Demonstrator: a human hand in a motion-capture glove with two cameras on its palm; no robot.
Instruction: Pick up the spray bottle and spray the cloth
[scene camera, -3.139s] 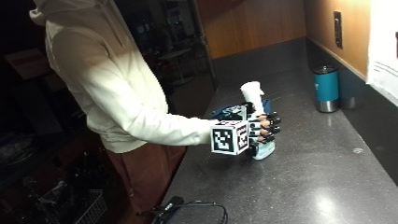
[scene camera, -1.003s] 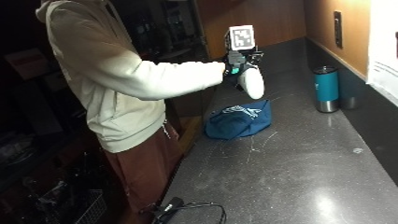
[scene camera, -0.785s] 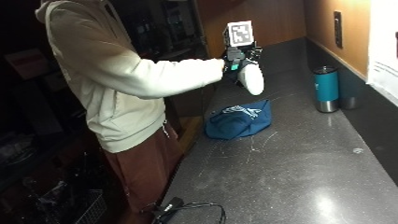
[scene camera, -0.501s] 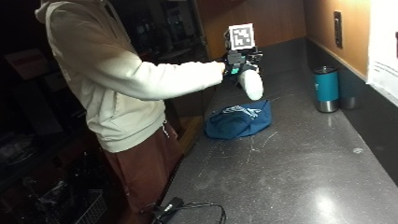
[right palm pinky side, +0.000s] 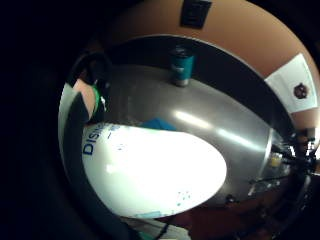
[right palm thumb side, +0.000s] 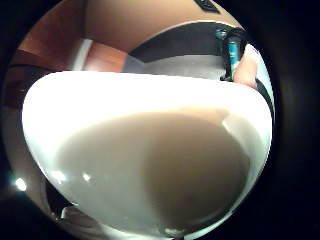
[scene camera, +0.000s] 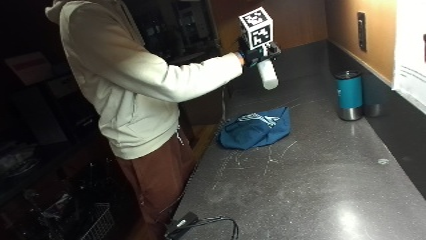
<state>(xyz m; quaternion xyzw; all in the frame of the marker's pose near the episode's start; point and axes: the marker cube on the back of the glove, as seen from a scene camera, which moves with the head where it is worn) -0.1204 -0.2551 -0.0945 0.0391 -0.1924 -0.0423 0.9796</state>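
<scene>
1. Holding the spray bottle (scene camera: 267, 76) up in the air, your gloved right hand (scene camera: 251, 54) has its fingers wrapped round the bottle's neck, arm stretched out over the counter (scene camera: 319, 180).
2. You have the white bottle body hanging below the hand, high above the blue cloth (scene camera: 255, 130), which lies crumpled on the counter near the edge closest to you.
3. You cannot tell from these views which way the nozzle faces, so the spray may miss the cloth; check the aim before you squeeze.
4. From this height, the mist would likely spread wide and wet the counter instead of the cloth. Lowering the bottle looks wise.
5. You have a teal cup (scene camera: 349, 95) standing by the wall, well apart from the cloth; a stray squirt towards the wall could hit it.
6. Both palm views are filled by the bottle's white body, so it sits close against your palm.
</scene>
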